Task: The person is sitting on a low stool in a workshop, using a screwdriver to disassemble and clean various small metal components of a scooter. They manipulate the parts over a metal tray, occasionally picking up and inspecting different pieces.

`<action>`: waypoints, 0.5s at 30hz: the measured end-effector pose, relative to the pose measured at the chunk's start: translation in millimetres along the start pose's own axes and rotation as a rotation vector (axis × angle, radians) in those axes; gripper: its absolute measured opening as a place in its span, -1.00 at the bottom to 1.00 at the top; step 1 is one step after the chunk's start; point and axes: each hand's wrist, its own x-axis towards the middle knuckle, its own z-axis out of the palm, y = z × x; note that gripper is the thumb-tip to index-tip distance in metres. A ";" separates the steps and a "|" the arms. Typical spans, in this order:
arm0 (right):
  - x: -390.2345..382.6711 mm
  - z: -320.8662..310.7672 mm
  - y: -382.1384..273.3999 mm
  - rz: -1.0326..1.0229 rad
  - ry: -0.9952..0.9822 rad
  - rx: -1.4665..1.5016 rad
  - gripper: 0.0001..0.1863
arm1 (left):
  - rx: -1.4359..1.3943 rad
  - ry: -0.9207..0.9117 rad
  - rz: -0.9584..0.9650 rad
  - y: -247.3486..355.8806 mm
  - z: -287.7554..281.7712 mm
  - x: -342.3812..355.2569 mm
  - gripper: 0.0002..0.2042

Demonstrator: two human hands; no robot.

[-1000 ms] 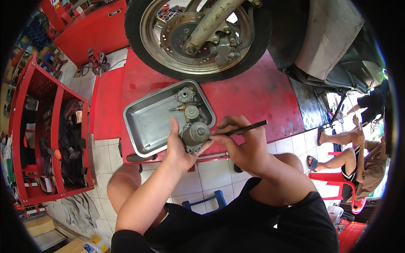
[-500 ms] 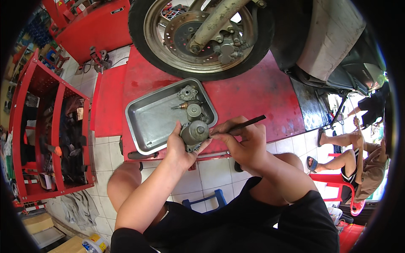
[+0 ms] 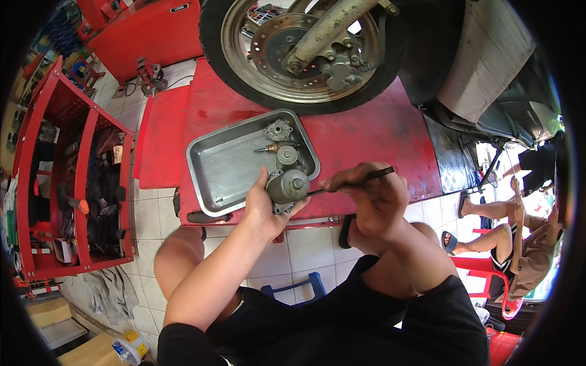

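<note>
My left hand [image 3: 268, 216] grips a grey cylindrical metal housing with a flanged base [image 3: 288, 186] at the near right corner of a steel tray [image 3: 223, 165]. In my right hand [image 3: 381, 201] is a slim dark tool [image 3: 381, 172], its thin shaft reaching toward the housing's right side; whether the tip touches is unclear. Inside the tray lie a flanged grey part [image 3: 278, 129], a part with a brass fitting [image 3: 271, 147], a smaller round component [image 3: 287, 155] and a tiny piece near the front-left.
A red platform [image 3: 366, 140] carries the tray and scooter's front wheel [image 3: 235, 79]. A red cart [image 3: 52, 183] with tools stands left. A blue stool [image 3: 305, 287] is below me. At right, co-workers [image 3: 531, 250] sit near red chairs.
My right hand has shifted right and slightly up, turning, so more of the tool's thin shaft shows. The housing and my left hand sit slightly higher and further right in view.
</note>
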 end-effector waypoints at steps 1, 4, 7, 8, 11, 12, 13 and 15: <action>-0.8 2.4 -1.7 0.011 0.053 0.002 -0.71 | -0.002 -0.012 -0.009 -1.5 -4.5 4.3 -0.43; -3.9 11.9 -4.4 0.042 0.174 0.011 -0.74 | 0.009 0.013 0.007 -3.9 -2.1 3.5 -0.42; -6.9 14.1 -5.1 0.061 0.216 -0.003 -0.75 | 0.019 0.048 0.017 -4.9 1.2 1.0 -0.40; -7.1 14.1 -4.8 0.057 0.227 -0.010 -0.75 | 0.021 0.055 0.016 -4.7 1.5 0.4 -0.40; -8.5 17.3 -5.3 0.060 0.281 0.015 -0.75 | 0.029 0.022 0.020 -2.4 -4.9 4.8 -0.40; -9.2 18.6 -5.3 0.064 0.301 0.030 -0.75 | 0.034 0.022 0.022 -2.1 -5.4 5.0 -0.40; -10.0 18.1 -5.4 0.057 0.289 0.003 -0.74 | 0.039 0.022 0.025 -1.2 -5.1 4.8 -0.40; -11.7 16.8 -4.9 0.043 0.263 -0.046 -0.74 | 0.047 0.030 0.030 0.5 -4.6 2.8 -0.39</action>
